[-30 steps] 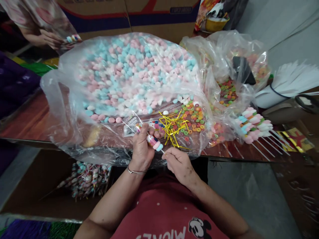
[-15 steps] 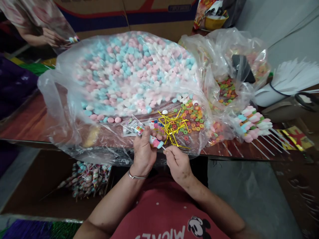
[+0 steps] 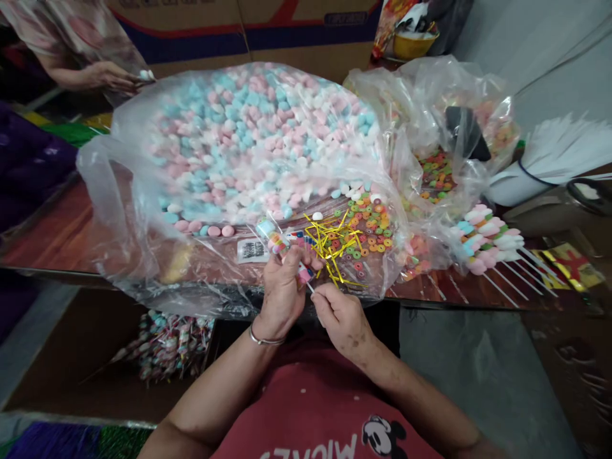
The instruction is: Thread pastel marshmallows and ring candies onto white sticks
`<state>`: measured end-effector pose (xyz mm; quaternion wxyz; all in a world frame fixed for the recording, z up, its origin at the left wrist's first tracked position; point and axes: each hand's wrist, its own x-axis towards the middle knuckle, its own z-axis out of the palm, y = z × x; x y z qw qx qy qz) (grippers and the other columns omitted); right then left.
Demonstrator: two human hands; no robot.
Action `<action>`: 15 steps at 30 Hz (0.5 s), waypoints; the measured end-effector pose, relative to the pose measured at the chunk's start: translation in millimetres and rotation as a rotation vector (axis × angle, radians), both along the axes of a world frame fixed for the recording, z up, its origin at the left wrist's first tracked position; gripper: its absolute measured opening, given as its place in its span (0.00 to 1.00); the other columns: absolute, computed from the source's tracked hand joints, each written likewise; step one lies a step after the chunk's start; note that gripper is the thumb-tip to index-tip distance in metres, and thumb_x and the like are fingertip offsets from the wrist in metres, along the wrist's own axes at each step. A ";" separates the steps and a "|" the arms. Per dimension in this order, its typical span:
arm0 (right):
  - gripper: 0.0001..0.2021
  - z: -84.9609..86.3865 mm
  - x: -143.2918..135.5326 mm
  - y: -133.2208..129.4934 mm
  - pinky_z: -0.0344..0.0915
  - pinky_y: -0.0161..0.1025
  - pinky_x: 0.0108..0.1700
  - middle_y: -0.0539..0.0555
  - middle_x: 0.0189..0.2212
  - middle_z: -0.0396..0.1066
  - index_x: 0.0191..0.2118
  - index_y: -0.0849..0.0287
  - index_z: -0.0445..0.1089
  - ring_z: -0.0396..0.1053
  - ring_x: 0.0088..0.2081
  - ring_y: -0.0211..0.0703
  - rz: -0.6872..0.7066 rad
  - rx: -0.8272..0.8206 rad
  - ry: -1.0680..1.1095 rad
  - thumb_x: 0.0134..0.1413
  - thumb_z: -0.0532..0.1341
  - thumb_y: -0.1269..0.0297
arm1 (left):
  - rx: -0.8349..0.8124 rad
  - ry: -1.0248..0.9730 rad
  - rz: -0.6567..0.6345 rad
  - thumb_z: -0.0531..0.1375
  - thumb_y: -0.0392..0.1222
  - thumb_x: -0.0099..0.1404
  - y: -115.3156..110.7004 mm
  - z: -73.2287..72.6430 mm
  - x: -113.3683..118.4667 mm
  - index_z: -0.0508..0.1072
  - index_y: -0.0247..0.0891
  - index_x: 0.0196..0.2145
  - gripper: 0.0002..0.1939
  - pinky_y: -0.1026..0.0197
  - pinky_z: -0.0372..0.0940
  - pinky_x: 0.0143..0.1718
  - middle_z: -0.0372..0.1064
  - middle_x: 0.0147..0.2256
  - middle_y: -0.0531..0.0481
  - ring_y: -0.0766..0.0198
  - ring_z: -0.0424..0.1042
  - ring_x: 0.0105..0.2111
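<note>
My left hand (image 3: 281,293) is closed around a marshmallow skewer (image 3: 271,233) in a clear printed wrapper. The skewer's blue, pink and ring-shaped sweets show beyond my thumb, tilted up to the left. My right hand (image 3: 342,319) pinches the thin white stick at its lower end. Just beyond my hands lie loose gold twist ties (image 3: 333,245) and colourful ring candies (image 3: 368,229). A small white printed packet (image 3: 252,250) lies left of my left hand.
A large clear bag (image 3: 258,140) of pastel marshmallows covers the table. At right are bare marshmallow skewers (image 3: 488,239), bagged ring candies (image 3: 435,172) and a tub of white sticks (image 3: 514,182). Below left, a carton (image 3: 52,363) holds wrapped skewers. Another person's hand (image 3: 112,78) works at upper left.
The skewer has risen further out of my left fist, showing more of its wrapped sweets. My right hand stays at the stick. The other person's hand has shifted slightly.
</note>
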<state>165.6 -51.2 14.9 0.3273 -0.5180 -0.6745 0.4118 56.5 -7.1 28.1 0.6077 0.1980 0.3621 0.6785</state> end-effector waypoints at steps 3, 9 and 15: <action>0.11 -5.1 -4.6 1.2 0.54 0.32 0.23 0.44 0.16 0.55 0.30 0.57 0.63 0.54 0.19 0.33 -0.046 0.003 0.083 0.62 0.49 0.61 | -0.029 0.011 -0.118 0.66 0.50 0.58 -6.9 -0.5 8.3 0.68 0.36 0.33 0.16 0.62 0.68 0.35 0.62 0.20 0.59 0.68 0.70 0.24; 0.12 -11.1 -9.6 6.0 0.59 0.33 0.25 0.46 0.17 0.59 0.32 0.56 0.66 0.59 0.21 0.36 -0.108 0.045 0.162 0.62 0.49 0.59 | 0.014 0.206 -0.192 0.60 0.53 0.64 -18.6 -14.8 10.1 0.71 0.36 0.30 0.16 0.61 0.67 0.41 0.69 0.27 0.51 0.63 0.73 0.34; 0.13 -12.3 -14.1 1.9 0.61 0.31 0.26 0.47 0.19 0.63 0.34 0.57 0.66 0.61 0.21 0.34 -0.128 0.093 0.153 0.63 0.48 0.60 | 0.128 0.434 -0.292 0.54 0.47 0.69 -23.0 -18.2 2.4 0.71 0.36 0.32 0.13 0.59 0.62 0.49 0.71 0.37 0.47 0.62 0.70 0.41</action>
